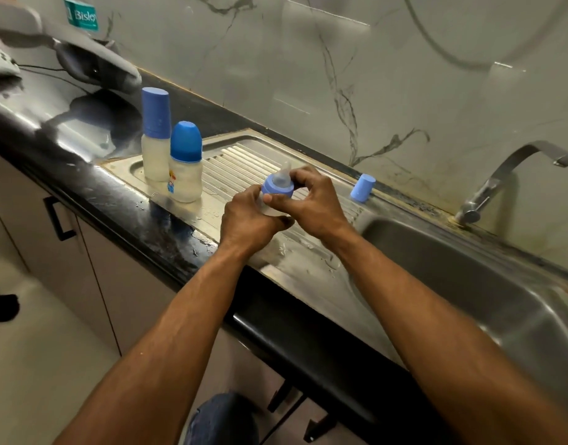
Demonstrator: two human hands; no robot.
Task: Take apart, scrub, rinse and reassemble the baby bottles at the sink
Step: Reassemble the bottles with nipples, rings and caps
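Observation:
Over the ribbed steel drainboard (244,162) I hold a small baby bottle (269,205) with a light blue collar (276,187) and a clear teat (282,176). My left hand (249,220) grips the bottle's clear body from below. My right hand (311,200) has its fingers curled round the collar. The bottle's light blue cap (362,187) stands apart at the drainboard's back edge. Two more capped bottles stand at the drainboard's left end: a tall one (155,136) and a shorter one with a dark blue dome cap (185,162).
The sink basin (468,268) lies to the right, with a steel tap (513,175) at the back. A black counter (122,207) runs along the front edge, wet in places. A grey appliance (93,59) sits at the far left by the marble wall.

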